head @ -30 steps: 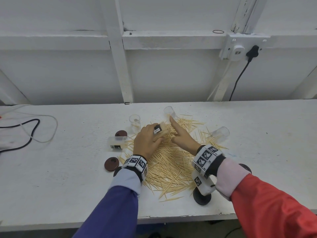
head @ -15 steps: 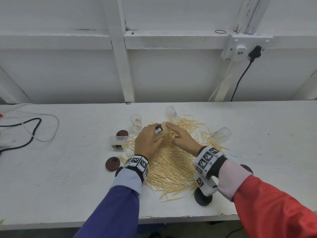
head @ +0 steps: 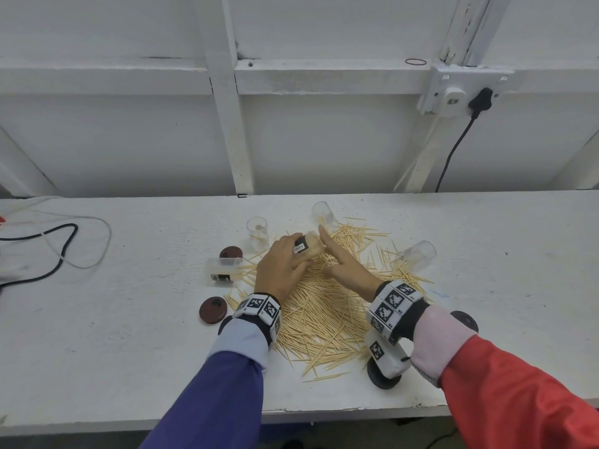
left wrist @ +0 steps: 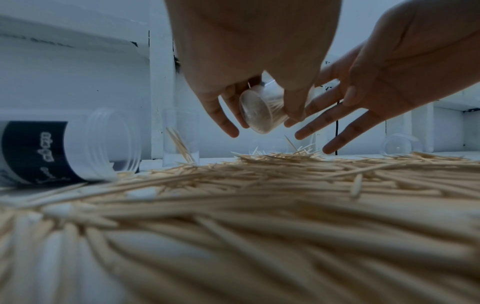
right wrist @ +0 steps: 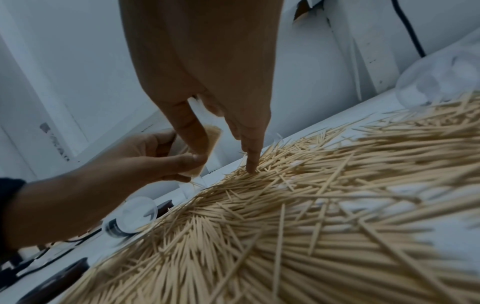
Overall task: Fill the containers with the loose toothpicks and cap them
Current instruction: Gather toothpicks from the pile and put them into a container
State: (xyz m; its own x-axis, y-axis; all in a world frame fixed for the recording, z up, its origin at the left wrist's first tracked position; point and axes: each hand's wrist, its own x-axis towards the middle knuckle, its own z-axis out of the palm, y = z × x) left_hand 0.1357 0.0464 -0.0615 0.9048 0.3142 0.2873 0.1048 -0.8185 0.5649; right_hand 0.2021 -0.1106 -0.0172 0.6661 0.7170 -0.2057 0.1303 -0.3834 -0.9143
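Your left hand (head: 282,266) is clamped on a packed container (head: 311,247); your right hand (head: 347,266), fingers apart, levels its toothpicks (head: 324,306). Capping likely follows: fetch a lid (head: 213,310).

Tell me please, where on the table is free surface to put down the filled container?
Bare tabletop lies left of the two brown caps, up to the cables. More lies right of the tipped container. The middle is crowded: the toothpick pile, both hands, the lying labelled container.
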